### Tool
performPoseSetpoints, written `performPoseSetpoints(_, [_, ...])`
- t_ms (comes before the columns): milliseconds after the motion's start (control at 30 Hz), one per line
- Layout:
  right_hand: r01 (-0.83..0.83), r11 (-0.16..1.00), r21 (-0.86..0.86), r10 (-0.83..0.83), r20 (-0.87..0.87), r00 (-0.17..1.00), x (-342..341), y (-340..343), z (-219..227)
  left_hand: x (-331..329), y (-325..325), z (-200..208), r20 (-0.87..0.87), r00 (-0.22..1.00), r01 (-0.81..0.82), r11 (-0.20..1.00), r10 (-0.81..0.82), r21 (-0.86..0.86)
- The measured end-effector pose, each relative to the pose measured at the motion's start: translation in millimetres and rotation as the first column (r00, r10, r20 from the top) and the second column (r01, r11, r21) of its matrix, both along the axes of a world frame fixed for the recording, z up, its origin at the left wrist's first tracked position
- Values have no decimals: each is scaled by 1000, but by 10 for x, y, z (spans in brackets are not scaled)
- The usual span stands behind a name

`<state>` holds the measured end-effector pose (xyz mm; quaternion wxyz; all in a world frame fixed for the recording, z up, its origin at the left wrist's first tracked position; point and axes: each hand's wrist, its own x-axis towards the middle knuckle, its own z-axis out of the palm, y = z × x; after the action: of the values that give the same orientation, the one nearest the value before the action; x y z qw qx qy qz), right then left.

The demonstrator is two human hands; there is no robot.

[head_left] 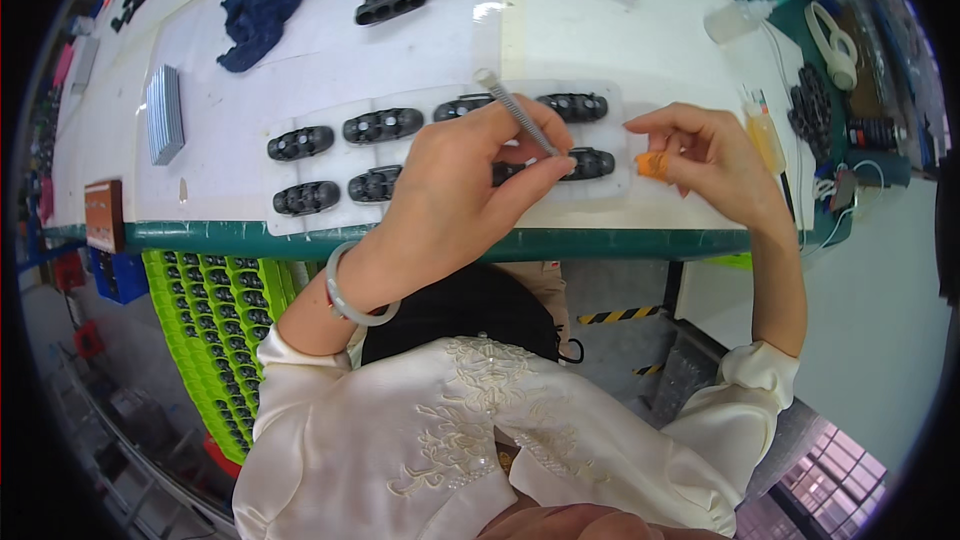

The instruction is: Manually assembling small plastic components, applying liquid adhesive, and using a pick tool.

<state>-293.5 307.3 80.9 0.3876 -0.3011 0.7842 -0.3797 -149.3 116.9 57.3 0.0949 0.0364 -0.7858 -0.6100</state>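
My left hand (450, 165), a pale bangle at its wrist, grips a slim pen-like tool (519, 112) with a ribbed grey shaft. The tool slants over a white tray (440, 208), its lower tip close to the fingertips. In the tray lie two rows of black oblong parts, among them a near-left part (306, 198) and a far-right part (572, 107); my left hand hides some. Just right of the tray my right hand (712, 155) hovers with its fingers apart and curved. An orange cover (652, 164) appears to sit on one of its fingertips.
More black parts (390, 5) are heaped at the table's far side beside a dark blue cloth (260, 15). A grey ridged block (165, 115) stands left, a clear bottle (735, 20) far right. Below the green table edge (220, 236), a lime-green tray (190, 340) holds many parts.
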Motion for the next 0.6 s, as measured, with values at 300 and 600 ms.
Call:
performPoseSetpoints(300, [63, 972, -227, -41, 101, 994, 201, 150, -351, -282, 330, -101, 100, 995, 30, 997, -22, -75])
performPoseSetpoints(600, [80, 964, -254, -5, 282, 959, 132, 109, -433, -278, 289, -168, 108, 994, 9, 999, -15, 53])
